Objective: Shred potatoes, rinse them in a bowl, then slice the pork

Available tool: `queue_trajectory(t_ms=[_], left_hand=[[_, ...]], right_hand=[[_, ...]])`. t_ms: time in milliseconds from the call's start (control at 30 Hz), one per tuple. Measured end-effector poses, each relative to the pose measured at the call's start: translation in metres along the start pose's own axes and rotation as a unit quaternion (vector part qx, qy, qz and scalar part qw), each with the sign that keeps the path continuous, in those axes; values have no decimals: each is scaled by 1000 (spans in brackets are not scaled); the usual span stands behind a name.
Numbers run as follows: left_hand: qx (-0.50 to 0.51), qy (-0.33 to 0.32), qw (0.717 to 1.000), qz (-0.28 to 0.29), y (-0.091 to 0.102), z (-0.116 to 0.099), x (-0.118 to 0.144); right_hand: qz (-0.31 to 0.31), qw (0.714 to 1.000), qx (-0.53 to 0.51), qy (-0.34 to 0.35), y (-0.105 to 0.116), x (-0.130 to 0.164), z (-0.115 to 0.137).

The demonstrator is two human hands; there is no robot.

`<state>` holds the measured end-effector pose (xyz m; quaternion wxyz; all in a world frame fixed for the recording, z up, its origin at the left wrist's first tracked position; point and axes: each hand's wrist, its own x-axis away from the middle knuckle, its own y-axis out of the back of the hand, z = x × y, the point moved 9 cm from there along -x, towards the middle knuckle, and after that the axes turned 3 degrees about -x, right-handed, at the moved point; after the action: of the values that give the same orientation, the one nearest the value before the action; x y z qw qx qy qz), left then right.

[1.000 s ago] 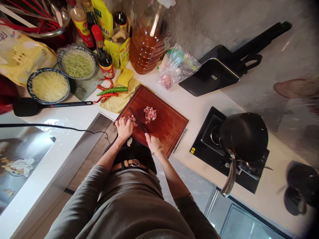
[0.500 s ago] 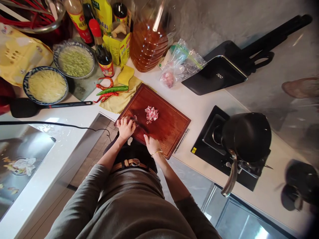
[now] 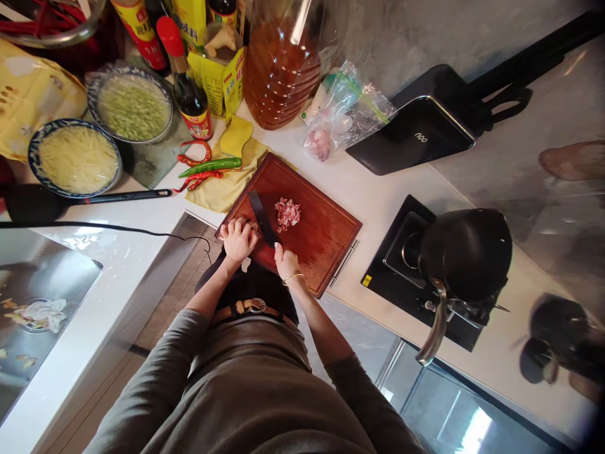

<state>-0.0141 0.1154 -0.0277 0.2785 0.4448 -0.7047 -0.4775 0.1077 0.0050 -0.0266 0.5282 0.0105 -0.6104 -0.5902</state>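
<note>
Head view: left hand (image 3: pixel 237 239) curled over meat at the cutting board's (image 3: pixel 326 239) near edge; right hand (image 3: pixel 286 261) grips the knife (image 3: pixel 263 217), blade now lifted flatter than before.

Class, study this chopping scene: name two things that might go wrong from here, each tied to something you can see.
1. The left hand pins meat right beside the knife held by the right hand; a slip may nick the fingers.
2. The cutting board sits at the counter's edge near the body, so pressure might tip or slide it.
</note>
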Motion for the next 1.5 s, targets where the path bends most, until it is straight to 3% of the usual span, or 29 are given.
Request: queue_trajectory(t_ms=[200, 367, 600, 967, 1067, 1300, 1500], left_hand=[[25, 14, 1000, -6, 0, 4, 1], [28, 30, 999, -10, 0, 8, 2], [22, 45, 999, -1, -2, 9, 0], [27, 33, 999, 24, -4, 6, -2], [23, 38, 999, 19, -2, 6, -2], [29, 35, 999, 5, -5, 7, -1], [26, 29, 999, 1, -5, 7, 1]], right_hand=[[-16, 1000, -14, -6, 10, 12, -23], [-13, 999, 48, 23, 5, 29, -9], [22, 995, 92, -7, -2, 39, -1], [34, 996, 83, -24, -9, 23, 19], [32, 997, 73, -20, -8, 24, 10], [30, 999, 22, -31, -11, 31, -37], [15, 999, -39, -14, -4, 23, -40]])
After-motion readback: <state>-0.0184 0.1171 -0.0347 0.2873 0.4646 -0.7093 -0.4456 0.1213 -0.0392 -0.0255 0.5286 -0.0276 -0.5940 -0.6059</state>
